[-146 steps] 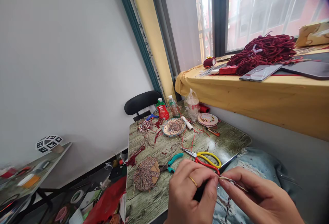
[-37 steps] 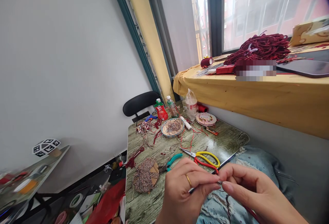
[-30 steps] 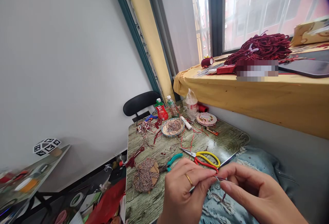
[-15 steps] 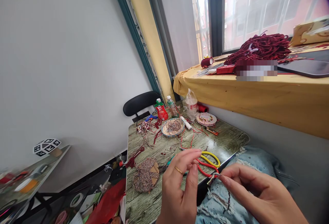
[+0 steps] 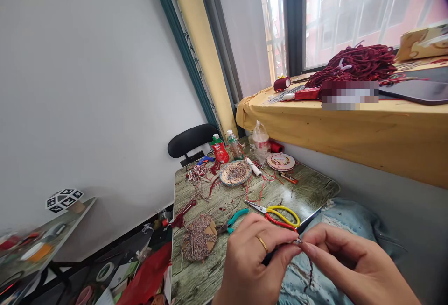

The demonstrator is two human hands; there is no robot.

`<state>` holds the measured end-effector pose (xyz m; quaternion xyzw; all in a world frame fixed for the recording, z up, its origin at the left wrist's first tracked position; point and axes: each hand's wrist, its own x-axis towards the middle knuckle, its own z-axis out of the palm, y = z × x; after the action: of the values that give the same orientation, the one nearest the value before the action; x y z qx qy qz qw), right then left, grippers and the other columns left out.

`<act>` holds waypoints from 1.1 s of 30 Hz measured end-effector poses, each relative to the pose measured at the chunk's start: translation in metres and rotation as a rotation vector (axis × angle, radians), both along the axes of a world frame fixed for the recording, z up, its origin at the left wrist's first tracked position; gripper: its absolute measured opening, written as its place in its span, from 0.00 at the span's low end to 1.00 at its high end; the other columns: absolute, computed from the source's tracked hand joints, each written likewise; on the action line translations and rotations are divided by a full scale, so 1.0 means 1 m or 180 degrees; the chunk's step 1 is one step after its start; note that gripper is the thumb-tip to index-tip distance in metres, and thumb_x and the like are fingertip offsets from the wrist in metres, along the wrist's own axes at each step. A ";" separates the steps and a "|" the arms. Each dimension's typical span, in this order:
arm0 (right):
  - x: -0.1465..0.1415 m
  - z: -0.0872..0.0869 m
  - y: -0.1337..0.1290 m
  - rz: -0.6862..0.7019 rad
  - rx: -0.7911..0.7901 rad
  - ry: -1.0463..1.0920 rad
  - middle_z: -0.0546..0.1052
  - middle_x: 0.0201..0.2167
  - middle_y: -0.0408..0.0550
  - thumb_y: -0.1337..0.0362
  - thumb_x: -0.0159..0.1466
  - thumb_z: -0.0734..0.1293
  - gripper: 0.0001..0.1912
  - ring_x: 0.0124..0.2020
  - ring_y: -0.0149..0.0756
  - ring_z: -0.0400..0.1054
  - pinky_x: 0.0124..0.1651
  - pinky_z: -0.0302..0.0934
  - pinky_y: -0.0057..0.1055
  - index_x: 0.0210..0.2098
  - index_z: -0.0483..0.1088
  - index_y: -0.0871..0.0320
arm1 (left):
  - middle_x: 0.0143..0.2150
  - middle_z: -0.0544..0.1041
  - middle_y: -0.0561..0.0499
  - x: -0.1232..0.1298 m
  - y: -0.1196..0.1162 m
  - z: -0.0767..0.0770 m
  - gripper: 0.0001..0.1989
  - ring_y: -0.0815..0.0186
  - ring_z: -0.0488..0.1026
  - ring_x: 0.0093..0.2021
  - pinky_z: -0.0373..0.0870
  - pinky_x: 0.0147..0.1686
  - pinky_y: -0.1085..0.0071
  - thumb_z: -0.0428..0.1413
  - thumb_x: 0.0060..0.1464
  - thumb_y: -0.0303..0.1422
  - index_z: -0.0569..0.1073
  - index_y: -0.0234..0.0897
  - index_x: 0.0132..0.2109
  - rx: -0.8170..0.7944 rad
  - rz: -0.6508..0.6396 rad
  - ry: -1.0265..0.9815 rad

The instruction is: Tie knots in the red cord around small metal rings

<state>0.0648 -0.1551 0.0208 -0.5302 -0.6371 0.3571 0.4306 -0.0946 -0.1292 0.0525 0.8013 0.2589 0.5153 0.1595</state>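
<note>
The left hand [image 5: 261,253] and right hand [image 5: 345,253] are closed in narrow pinches, fingertips nearly meeting, on a thin cord [image 5: 298,241] just in front of the scissors [image 5: 268,210]. Left of the scissors lie pliers [image 5: 239,214] and, farther off, wound yarn [image 5: 198,239]; beyond the scissors sits a plate [image 5: 231,185].

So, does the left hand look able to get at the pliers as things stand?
Probably yes: the pliers lie close by the left hand with nothing visibly resting on them, though that hand is pinching a cord.
</note>
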 end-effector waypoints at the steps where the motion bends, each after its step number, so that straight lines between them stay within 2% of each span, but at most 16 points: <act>1: 0.000 0.000 0.000 0.0009 -0.0005 0.0009 0.67 0.17 0.41 0.53 0.60 0.59 0.16 0.20 0.32 0.62 0.22 0.58 0.24 0.24 0.70 0.55 | 0.26 0.79 0.46 0.000 0.000 0.000 0.05 0.66 0.72 0.28 0.70 0.29 0.71 0.60 0.46 0.21 0.77 0.29 0.33 0.0012 -0.0007 -0.0028; 6: -0.001 0.001 0.000 0.0063 -0.0004 0.0043 0.69 0.18 0.41 0.56 0.60 0.60 0.13 0.20 0.32 0.62 0.23 0.59 0.24 0.28 0.72 0.54 | 0.26 0.79 0.47 0.003 0.001 -0.001 0.05 0.67 0.71 0.26 0.70 0.27 0.73 0.59 0.48 0.20 0.77 0.30 0.33 0.0131 0.0211 -0.0039; 9: -0.004 0.003 -0.003 -0.0073 0.0045 0.0143 0.69 0.18 0.42 0.57 0.58 0.62 0.11 0.20 0.32 0.63 0.22 0.58 0.24 0.27 0.72 0.54 | 0.26 0.79 0.47 0.005 0.001 -0.003 0.05 0.67 0.71 0.26 0.70 0.26 0.73 0.58 0.49 0.21 0.77 0.29 0.34 0.0254 0.0264 0.0037; 11: -0.007 0.006 -0.004 -0.0242 0.0087 0.0299 0.70 0.19 0.42 0.57 0.57 0.63 0.10 0.21 0.32 0.63 0.21 0.57 0.24 0.26 0.72 0.54 | 0.26 0.79 0.48 0.005 0.000 -0.003 0.04 0.67 0.71 0.26 0.70 0.27 0.73 0.57 0.50 0.23 0.77 0.30 0.34 0.0138 0.0270 0.0031; 13: -0.011 0.008 -0.005 -0.0388 0.0156 0.0468 0.68 0.18 0.41 0.57 0.56 0.64 0.09 0.20 0.32 0.61 0.20 0.56 0.24 0.25 0.72 0.54 | 0.25 0.78 0.49 0.005 -0.001 -0.004 0.04 0.68 0.72 0.27 0.70 0.28 0.74 0.56 0.52 0.25 0.77 0.32 0.32 -0.0190 0.0245 -0.0049; 17: -0.015 0.009 -0.005 -0.0466 0.0247 0.0701 0.60 0.13 0.37 0.59 0.54 0.66 0.07 0.15 0.29 0.56 0.17 0.54 0.23 0.28 0.74 0.54 | 0.23 0.76 0.52 0.005 -0.004 -0.010 0.09 0.69 0.73 0.24 0.71 0.25 0.76 0.50 0.57 0.30 0.74 0.34 0.32 -0.1364 0.0134 -0.0352; 19: -0.016 0.009 -0.006 -0.0535 0.0170 0.0814 0.63 0.13 0.38 0.59 0.54 0.67 0.07 0.15 0.29 0.59 0.17 0.56 0.23 0.29 0.74 0.54 | 0.23 0.75 0.53 0.006 -0.005 -0.014 0.09 0.69 0.73 0.25 0.71 0.26 0.76 0.49 0.58 0.30 0.72 0.35 0.32 -0.1562 0.0193 -0.0362; 21: -0.016 0.010 -0.006 -0.0526 0.0056 0.0946 0.71 0.17 0.41 0.58 0.54 0.67 0.08 0.19 0.32 0.65 0.20 0.61 0.23 0.29 0.74 0.54 | 0.22 0.75 0.54 0.009 -0.006 -0.018 0.08 0.69 0.73 0.26 0.70 0.28 0.76 0.50 0.58 0.29 0.71 0.36 0.32 -0.1430 0.0344 -0.0268; 24: -0.013 0.011 -0.003 -0.0215 -0.0055 0.1076 0.78 0.25 0.45 0.56 0.56 0.66 0.10 0.26 0.37 0.71 0.27 0.66 0.24 0.29 0.75 0.54 | 0.20 0.74 0.55 0.012 -0.007 -0.021 0.09 0.70 0.71 0.24 0.66 0.28 0.75 0.48 0.59 0.29 0.71 0.36 0.32 -0.1277 0.0516 -0.0134; 26: -0.010 0.010 -0.002 -0.0038 -0.0062 0.0991 0.79 0.27 0.46 0.55 0.58 0.64 0.11 0.28 0.38 0.72 0.29 0.67 0.24 0.29 0.75 0.54 | 0.20 0.72 0.55 0.012 -0.007 -0.022 0.10 0.70 0.69 0.23 0.64 0.27 0.75 0.47 0.59 0.30 0.70 0.35 0.32 -0.1124 0.0579 0.0017; 30: -0.005 0.005 -0.001 -0.0007 0.0005 0.0531 0.78 0.27 0.48 0.55 0.60 0.61 0.15 0.31 0.40 0.72 0.28 0.66 0.25 0.27 0.74 0.56 | 0.22 0.69 0.51 0.009 -0.007 -0.017 0.14 0.68 0.67 0.26 0.60 0.26 0.73 0.45 0.60 0.30 0.68 0.35 0.27 -0.0673 0.0638 0.0390; 33: -0.003 0.002 -0.001 0.0011 -0.0010 0.0336 0.77 0.25 0.48 0.55 0.61 0.60 0.17 0.29 0.40 0.70 0.28 0.65 0.26 0.25 0.73 0.57 | 0.23 0.68 0.51 0.007 -0.003 -0.012 0.17 0.67 0.66 0.27 0.60 0.26 0.72 0.44 0.60 0.32 0.67 0.35 0.24 -0.0867 0.0484 0.0491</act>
<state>0.0615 -0.1559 0.0232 -0.5102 -0.6138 0.3864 0.4622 -0.0873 -0.1326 0.0405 0.7875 0.3977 0.4230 0.2068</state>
